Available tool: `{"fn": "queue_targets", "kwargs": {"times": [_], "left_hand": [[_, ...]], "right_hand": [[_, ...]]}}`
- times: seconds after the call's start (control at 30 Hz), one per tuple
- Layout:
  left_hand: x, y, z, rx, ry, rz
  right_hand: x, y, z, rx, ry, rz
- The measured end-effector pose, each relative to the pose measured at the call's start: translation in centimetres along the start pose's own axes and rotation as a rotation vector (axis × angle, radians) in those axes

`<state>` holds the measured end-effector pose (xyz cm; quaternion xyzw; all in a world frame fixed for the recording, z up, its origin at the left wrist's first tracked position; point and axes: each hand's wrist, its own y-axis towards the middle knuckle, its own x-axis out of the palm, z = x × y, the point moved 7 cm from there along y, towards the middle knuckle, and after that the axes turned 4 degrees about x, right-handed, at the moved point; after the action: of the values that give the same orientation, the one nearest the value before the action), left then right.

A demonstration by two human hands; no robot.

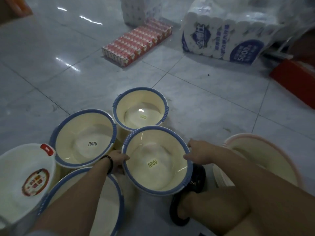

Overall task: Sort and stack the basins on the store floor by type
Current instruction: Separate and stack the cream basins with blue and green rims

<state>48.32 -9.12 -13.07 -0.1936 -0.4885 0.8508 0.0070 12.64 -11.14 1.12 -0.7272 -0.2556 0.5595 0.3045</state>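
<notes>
Head cam: both hands on centre blue-rim basin (170, 176), amid the other basins, next to person's shoe (198, 176). Left hand (119, 159) has fingers curled over its left rim; right hand (197, 155) grips the right rim, thumb on the edge. Inside: only a yellow wavy sticker. Blue-rim count: 4, incl. far one (129, 106), left one (71, 142) (stickers too) and near-left one (121, 198) under the forearm, contents hidden. 1 white basin (13, 167) w/ red label, far left. 1 pink-rim basin (255, 154), right.
</notes>
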Motion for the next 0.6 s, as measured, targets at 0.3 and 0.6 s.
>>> {"fn": "queue_targets", "kwargs": {"times": [0.3, 0.6], "left_hand": [[-1.4, -8.5, 10.0, 0.323, -0.108, -0.052], [11.2, -22.7, 23.9, 0.573, -0.329, -0.174]], "right_hand": [[-5.1, -6.0, 5.6, 0.316, 0.463, 0.33], [-9.1, -16.4, 19.0, 0.334, 1.229, 0.853]]}}
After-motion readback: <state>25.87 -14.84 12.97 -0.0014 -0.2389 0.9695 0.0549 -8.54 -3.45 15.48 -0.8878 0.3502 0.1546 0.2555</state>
